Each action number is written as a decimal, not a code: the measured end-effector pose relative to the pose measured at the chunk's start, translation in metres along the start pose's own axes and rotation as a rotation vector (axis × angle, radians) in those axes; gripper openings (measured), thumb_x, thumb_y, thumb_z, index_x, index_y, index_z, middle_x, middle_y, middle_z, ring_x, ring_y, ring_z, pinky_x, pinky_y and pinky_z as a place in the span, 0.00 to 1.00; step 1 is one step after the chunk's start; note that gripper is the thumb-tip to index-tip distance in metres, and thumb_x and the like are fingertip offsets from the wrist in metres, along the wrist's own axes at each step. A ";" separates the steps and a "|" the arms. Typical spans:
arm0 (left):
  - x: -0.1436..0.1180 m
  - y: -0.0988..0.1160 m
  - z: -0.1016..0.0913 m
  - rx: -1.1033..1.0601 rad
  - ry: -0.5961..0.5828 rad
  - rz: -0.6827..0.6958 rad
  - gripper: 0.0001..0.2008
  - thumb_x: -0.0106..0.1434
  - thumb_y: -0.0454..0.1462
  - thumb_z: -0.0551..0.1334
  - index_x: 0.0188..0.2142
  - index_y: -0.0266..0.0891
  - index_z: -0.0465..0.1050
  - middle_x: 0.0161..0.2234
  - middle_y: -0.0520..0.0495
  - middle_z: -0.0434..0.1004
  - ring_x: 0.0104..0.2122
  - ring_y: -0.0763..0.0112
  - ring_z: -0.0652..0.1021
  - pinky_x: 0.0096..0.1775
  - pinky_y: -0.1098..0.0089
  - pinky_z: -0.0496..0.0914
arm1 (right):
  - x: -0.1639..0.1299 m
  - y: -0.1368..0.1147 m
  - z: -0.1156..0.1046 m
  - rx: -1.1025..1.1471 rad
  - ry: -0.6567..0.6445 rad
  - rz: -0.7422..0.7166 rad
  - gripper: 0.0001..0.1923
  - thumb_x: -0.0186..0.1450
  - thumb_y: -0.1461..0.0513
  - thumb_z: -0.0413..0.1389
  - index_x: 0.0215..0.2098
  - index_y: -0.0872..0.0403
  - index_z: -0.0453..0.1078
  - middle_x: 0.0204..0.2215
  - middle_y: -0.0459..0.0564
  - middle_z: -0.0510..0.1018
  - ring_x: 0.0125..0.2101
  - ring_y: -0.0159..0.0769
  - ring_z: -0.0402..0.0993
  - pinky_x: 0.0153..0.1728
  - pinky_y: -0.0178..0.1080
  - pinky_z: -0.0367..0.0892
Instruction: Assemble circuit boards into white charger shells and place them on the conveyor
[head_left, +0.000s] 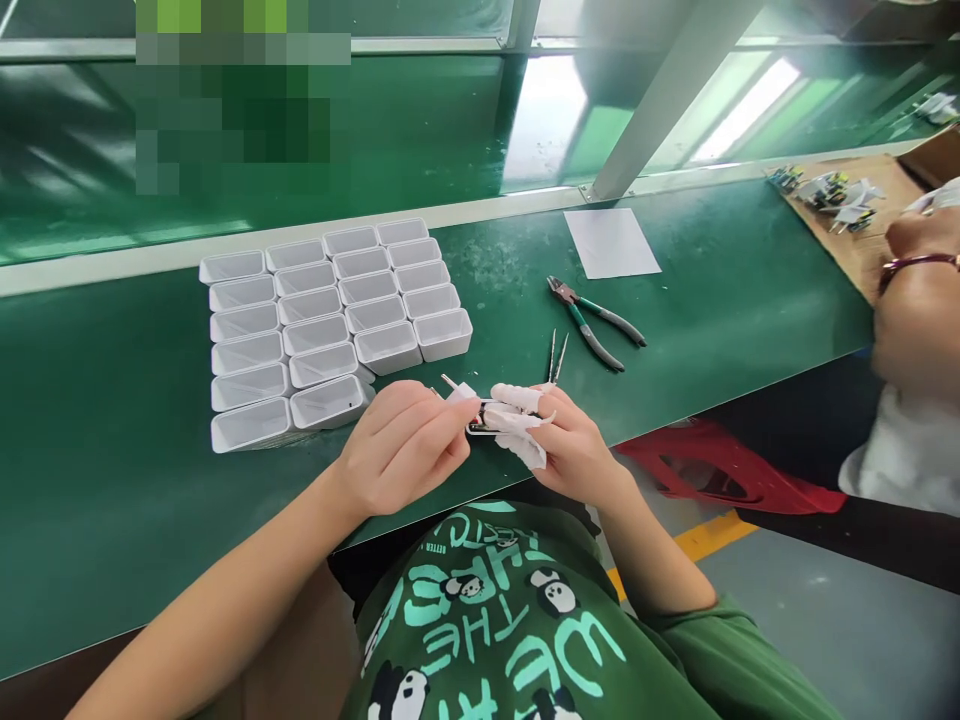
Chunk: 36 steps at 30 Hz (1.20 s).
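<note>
In front of my body, both hands meet on a small white plug casing (463, 392) with metal pins pointing up and left. Its open side shows dark parts within, partly covered by my fingers. My left hand (409, 445) pinches the pin end. My right hand (574, 445), with white wraps (523, 425) on its fingers, closes on the other end. A pair of tweezers (555, 358) points away just beyond my right hand; its rear is hidden, so I cannot tell whether it is held. Farther right, pliers (592, 318) with green and grey handles lie on the green table.
Rows of white open-topped boxes (315, 312) stand left of centre on the green table (112, 470). A white sheet (613, 243) lies at the back. At right, a co-worker's arm (919, 310) is beside cardboard (889, 200) bearing white parts. A red stool (720, 465) stands below.
</note>
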<state>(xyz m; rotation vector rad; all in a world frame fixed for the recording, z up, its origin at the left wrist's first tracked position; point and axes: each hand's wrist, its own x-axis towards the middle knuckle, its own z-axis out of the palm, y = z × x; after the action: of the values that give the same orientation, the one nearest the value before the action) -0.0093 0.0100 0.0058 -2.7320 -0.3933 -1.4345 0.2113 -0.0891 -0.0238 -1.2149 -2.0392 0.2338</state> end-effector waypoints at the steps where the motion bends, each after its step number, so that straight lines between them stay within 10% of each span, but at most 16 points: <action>1: 0.000 0.000 0.000 -0.003 0.008 0.008 0.23 0.58 0.26 0.65 0.53 0.40 0.70 0.28 0.50 0.79 0.26 0.68 0.77 0.29 0.67 0.73 | 0.001 -0.001 0.000 0.008 0.007 0.004 0.26 0.67 0.68 0.54 0.62 0.43 0.65 0.55 0.55 0.76 0.44 0.42 0.75 0.44 0.49 0.75; 7: 0.004 0.001 -0.006 -0.098 -0.001 0.129 0.11 0.60 0.27 0.66 0.41 0.41 0.74 0.35 0.46 0.82 0.34 0.65 0.81 0.31 0.66 0.78 | 0.009 -0.009 -0.003 0.024 0.042 0.086 0.29 0.70 0.61 0.55 0.67 0.49 0.55 0.49 0.56 0.80 0.45 0.44 0.78 0.46 0.47 0.76; 14: 0.014 0.007 -0.006 -0.018 -0.037 0.271 0.13 0.57 0.26 0.69 0.23 0.42 0.71 0.28 0.52 0.80 0.28 0.72 0.79 0.29 0.70 0.79 | 0.010 -0.008 -0.001 0.053 0.084 0.049 0.18 0.68 0.65 0.55 0.56 0.48 0.67 0.43 0.54 0.81 0.41 0.43 0.79 0.42 0.46 0.76; 24: 0.013 0.004 -0.003 -0.084 -0.197 0.331 0.06 0.61 0.29 0.68 0.30 0.40 0.76 0.30 0.52 0.81 0.34 0.72 0.81 0.39 0.71 0.80 | 0.006 -0.005 0.003 0.012 0.133 0.083 0.27 0.68 0.62 0.55 0.64 0.49 0.57 0.48 0.54 0.81 0.47 0.43 0.80 0.52 0.47 0.74; 32: 0.010 0.009 -0.002 -0.313 -0.249 -0.028 0.03 0.66 0.34 0.65 0.38 0.40 0.70 0.29 0.51 0.75 0.29 0.72 0.75 0.33 0.69 0.72 | 0.000 0.001 0.001 -0.114 -0.026 -0.061 0.17 0.62 0.73 0.54 0.46 0.53 0.69 0.46 0.60 0.76 0.40 0.45 0.74 0.38 0.47 0.73; 36: 0.006 0.008 -0.001 -0.373 -0.175 -0.321 0.32 0.56 0.49 0.73 0.53 0.38 0.64 0.43 0.42 0.76 0.44 0.61 0.77 0.46 0.61 0.74 | -0.003 0.003 -0.002 -0.105 -0.043 -0.086 0.17 0.59 0.76 0.55 0.42 0.53 0.69 0.45 0.59 0.75 0.38 0.43 0.71 0.35 0.45 0.71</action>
<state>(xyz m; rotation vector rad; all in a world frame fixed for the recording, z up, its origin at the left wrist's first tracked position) -0.0050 0.0035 0.0118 -3.2298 -0.6591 -1.4654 0.2153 -0.0902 -0.0257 -1.1914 -2.1587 0.1136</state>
